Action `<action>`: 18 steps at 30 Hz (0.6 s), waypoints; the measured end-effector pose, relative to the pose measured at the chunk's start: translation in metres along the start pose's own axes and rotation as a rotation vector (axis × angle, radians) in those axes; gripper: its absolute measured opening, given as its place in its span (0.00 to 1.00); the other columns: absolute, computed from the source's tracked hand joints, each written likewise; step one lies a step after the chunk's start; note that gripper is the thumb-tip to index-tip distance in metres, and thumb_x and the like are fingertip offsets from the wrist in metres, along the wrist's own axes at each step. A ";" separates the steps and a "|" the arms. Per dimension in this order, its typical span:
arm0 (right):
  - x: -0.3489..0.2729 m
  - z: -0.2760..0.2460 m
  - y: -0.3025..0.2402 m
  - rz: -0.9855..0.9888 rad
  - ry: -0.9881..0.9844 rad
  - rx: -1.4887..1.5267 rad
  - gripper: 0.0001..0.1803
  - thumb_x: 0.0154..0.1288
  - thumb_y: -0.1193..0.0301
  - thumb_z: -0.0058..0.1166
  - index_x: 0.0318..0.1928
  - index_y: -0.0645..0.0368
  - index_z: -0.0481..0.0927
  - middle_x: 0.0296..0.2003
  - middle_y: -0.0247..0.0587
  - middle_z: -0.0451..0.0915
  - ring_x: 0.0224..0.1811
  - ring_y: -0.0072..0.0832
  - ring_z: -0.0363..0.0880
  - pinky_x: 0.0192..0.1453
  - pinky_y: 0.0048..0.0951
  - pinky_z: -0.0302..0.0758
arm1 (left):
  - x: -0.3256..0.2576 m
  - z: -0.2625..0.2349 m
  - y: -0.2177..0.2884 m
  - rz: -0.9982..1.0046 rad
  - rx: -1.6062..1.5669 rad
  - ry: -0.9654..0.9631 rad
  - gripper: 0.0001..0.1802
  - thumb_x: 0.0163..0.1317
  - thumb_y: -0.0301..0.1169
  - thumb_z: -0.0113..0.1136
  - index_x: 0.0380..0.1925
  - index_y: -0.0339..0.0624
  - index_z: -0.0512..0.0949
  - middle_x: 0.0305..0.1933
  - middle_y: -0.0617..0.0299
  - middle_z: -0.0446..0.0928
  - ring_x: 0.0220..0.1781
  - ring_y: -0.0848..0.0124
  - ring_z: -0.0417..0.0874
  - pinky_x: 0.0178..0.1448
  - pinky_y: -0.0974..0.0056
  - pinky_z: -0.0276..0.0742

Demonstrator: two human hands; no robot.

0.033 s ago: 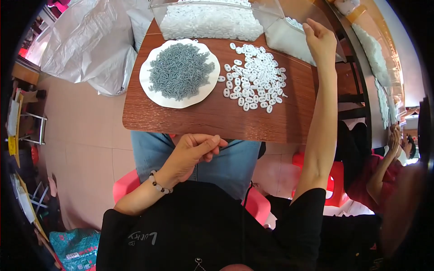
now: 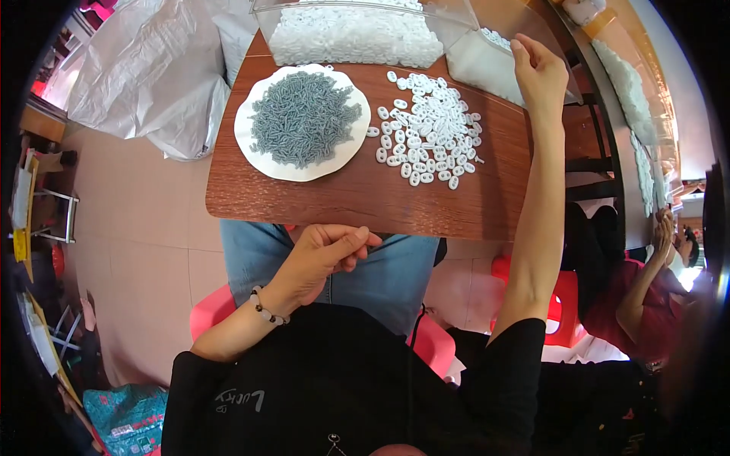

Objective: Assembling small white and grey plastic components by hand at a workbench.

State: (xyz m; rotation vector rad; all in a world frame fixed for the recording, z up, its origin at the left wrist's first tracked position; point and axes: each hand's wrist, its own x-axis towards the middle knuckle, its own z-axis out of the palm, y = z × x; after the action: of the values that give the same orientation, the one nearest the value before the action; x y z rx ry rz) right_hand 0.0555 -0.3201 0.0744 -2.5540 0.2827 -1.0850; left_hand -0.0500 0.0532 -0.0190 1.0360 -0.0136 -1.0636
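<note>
Brown wooden table (image 2: 319,202): half-curled right hand (image 2: 543,80), far-right corner, has barely shifted, work seemingly unadvanced; left hand (image 2: 321,256) pinched closed, near edge; both contents unclear.

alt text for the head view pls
Right hand at a clear bin, left hand pinched over the lap. On the brown table, a white plate of grey pieces beside loose white two-holed pieces.

The upper edge crops the clear box (image 2: 342,10), the right hand (image 2: 543,74) hides part of the translucent container (image 2: 483,68) behind it, whether the left hand (image 2: 325,258) pinches anything cannot be told, and the lower edge cuts off the teal bag (image 2: 125,419).
</note>
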 end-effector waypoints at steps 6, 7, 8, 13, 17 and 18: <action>-0.085 -0.001 -0.054 0.010 -0.252 0.313 0.08 0.66 0.73 0.55 0.35 0.66 0.82 0.27 0.28 0.81 0.31 0.12 0.73 0.34 0.16 0.69 | 0.003 -0.009 -0.009 -0.030 -0.038 -0.058 0.13 0.66 0.34 0.58 0.36 0.33 0.82 0.25 0.68 0.75 0.26 0.80 0.70 0.33 0.74 0.67; -0.098 0.006 -0.054 -0.022 -0.336 0.300 0.07 0.66 0.73 0.55 0.35 0.65 0.82 0.26 0.30 0.80 0.29 0.13 0.73 0.33 0.18 0.69 | 0.004 -0.007 -0.008 -0.077 -0.050 -0.051 0.12 0.65 0.34 0.57 0.34 0.34 0.81 0.25 0.68 0.75 0.26 0.80 0.70 0.32 0.74 0.67; -0.109 0.005 -0.058 -0.072 -0.400 0.230 0.05 0.63 0.75 0.56 0.35 0.64 0.82 0.25 0.37 0.81 0.27 0.17 0.74 0.32 0.22 0.70 | 0.004 -0.005 -0.008 -0.123 -0.061 -0.042 0.12 0.65 0.34 0.57 0.33 0.34 0.81 0.25 0.68 0.74 0.26 0.80 0.71 0.32 0.74 0.67; -0.136 0.008 -0.060 -0.105 -0.491 0.064 0.07 0.58 0.79 0.55 0.37 0.62 0.82 0.32 0.46 0.81 0.35 0.38 0.77 0.40 0.33 0.73 | 0.001 -0.004 -0.009 -0.116 -0.055 -0.014 0.12 0.65 0.34 0.57 0.31 0.36 0.81 0.24 0.69 0.74 0.26 0.80 0.70 0.32 0.75 0.67; -0.139 0.012 -0.058 -0.076 -0.563 -0.013 0.11 0.55 0.81 0.55 0.39 0.59 0.83 0.33 0.44 0.80 0.41 0.40 0.75 0.46 0.36 0.72 | 0.000 -0.009 -0.013 -0.094 -0.051 0.002 0.12 0.65 0.34 0.58 0.32 0.36 0.81 0.24 0.69 0.73 0.26 0.80 0.70 0.32 0.75 0.66; -0.139 0.015 -0.059 -0.084 -0.557 -0.029 0.11 0.56 0.80 0.55 0.40 0.58 0.83 0.33 0.44 0.81 0.40 0.40 0.75 0.45 0.37 0.73 | 0.000 -0.009 -0.014 -0.091 -0.049 0.001 0.12 0.65 0.34 0.58 0.32 0.36 0.81 0.24 0.69 0.73 0.26 0.80 0.70 0.32 0.75 0.66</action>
State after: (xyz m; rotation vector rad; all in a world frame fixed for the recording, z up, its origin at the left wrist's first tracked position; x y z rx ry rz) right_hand -0.0267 -0.2189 -0.0035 -2.7823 0.0450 -0.3583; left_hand -0.0560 0.0582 -0.0331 1.0008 0.0609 -1.1407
